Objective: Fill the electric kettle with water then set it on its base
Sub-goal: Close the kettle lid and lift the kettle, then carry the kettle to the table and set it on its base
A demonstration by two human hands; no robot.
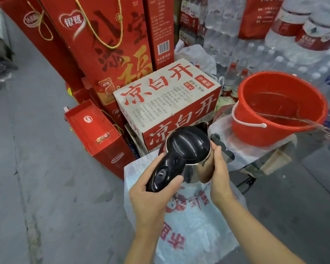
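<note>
The electric kettle [189,147] has a steel body, a black lid and a black handle. It is held in mid-air at the centre, lid down, spout toward the far side. My left hand [151,195] grips the black handle from below left. My right hand [220,178] presses flat against the steel side on the right. A red bucket [274,134] with water in it stands to the upper right on a plastic-covered surface. A clear ladle handle [312,123] rests across its rim. A dark round object [216,141], partly hidden behind the kettle, lies beside the bucket; I cannot tell whether it is the base.
A white-and-red carton [160,96] sits just behind the kettle. Tall red gift boxes [107,44] stack at the back left, and an open red box [95,130] leans on the floor. Packs of bottled water [274,35] fill the back right. A white plastic bag [189,225] lies below my hands. Grey floor [36,168] at left.
</note>
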